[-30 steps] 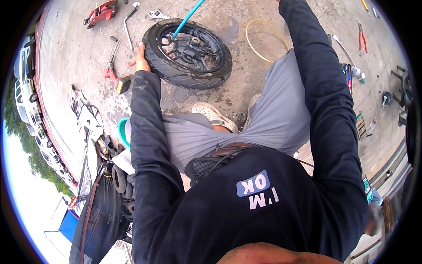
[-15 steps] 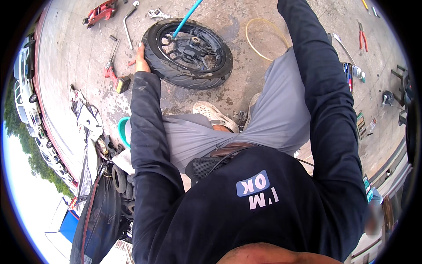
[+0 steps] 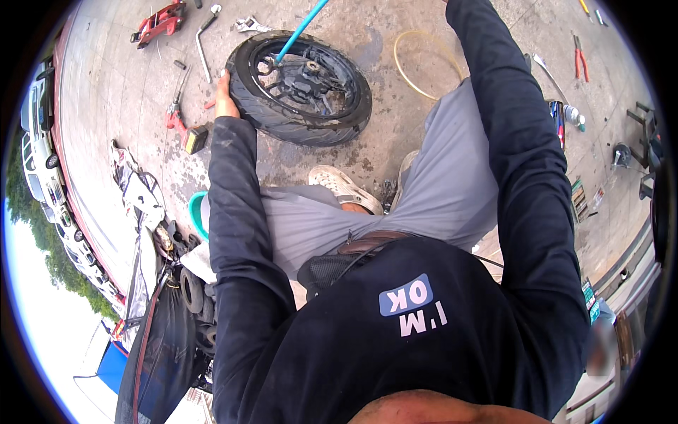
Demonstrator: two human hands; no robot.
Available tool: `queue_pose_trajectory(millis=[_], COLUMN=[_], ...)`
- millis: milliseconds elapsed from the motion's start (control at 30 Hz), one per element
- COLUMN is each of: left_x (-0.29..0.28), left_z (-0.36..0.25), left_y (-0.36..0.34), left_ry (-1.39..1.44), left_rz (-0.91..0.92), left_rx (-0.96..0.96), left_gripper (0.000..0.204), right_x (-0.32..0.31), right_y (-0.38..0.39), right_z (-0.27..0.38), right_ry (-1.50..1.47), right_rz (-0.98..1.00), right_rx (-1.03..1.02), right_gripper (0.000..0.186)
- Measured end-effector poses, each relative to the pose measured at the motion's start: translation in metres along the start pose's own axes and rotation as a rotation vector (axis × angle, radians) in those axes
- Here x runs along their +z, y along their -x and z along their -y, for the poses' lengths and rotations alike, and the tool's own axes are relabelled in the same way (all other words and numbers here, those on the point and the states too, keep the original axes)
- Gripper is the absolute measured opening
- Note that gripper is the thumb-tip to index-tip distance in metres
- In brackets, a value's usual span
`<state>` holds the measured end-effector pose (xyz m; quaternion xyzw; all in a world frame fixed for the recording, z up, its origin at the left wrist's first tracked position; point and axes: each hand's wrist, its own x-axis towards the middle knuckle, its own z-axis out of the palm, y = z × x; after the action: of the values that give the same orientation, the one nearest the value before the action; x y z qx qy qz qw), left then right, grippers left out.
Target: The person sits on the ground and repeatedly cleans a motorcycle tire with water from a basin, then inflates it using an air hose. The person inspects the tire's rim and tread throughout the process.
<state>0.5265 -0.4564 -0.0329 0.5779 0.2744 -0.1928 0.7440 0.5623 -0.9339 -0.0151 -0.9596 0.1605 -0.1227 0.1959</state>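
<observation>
A black motorcycle wheel (image 3: 311,85) with its tyre on lies tilted on the concrete ahead of me. My left hand (image 3: 225,99) grips the tyre's left side, some of its fingers hidden. A blue rod (image 3: 300,30) slants from the top edge of the picture down to the left part of the wheel's rim; its upper end is out of sight. My right arm (image 3: 494,78) reaches forward past the top edge, so the right hand is cut off and what it holds cannot be told.
A cordless drill (image 3: 185,134), a long-handled wrench (image 3: 203,49), an adjustable wrench (image 3: 251,25) and a red jack (image 3: 159,25) lie to the left. Right of the wheel are a yellowish hoop (image 3: 397,56), red-handled pliers (image 3: 580,60) and a spray can (image 3: 575,116).
The whole picture has shifted very slightly. My left hand stays on the tyre, and the blue rod still rests at the same part of the rim.
</observation>
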Motion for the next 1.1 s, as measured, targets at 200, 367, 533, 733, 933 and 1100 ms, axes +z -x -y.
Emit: queue_pose_trajectory(millis=[200,367,533,733,933,1100], left_x=[0.006,0.019,0.015,0.006,0.013,0.007], left_z=[-0.001,-0.005,-0.003,0.001,-0.001,0.002], left_y=[0.006,0.019,0.009,0.003,0.008,0.005], left_ry=[-0.019,0.009,0.007,-0.01,0.017,0.036], left_rz=[-0.029,-0.06,-0.022,0.002,-0.008,-0.002], left_rx=[0.032,-0.042,-0.057,-0.07,-0.064,-0.062], left_gripper=[0.054,0.057,0.058,0.064,0.061,0.061], right_x=[0.009,0.0,0.0,-0.007,-0.006,-0.006], right_y=[0.006,0.004,0.002,0.006,0.006,0.007], right_z=[-0.006,0.001,-0.004,0.01,0.01,0.011], right_ry=[0.055,0.002,-0.024,-0.057,-0.078,-0.073], right_rz=[-0.08,0.016,-0.013,-0.054,-0.126,-0.129], right_rx=[-0.101,-0.023,-0.021,-0.08,-0.122,-0.122], right_gripper=[0.054,0.049,0.051,0.069,0.071,0.069])
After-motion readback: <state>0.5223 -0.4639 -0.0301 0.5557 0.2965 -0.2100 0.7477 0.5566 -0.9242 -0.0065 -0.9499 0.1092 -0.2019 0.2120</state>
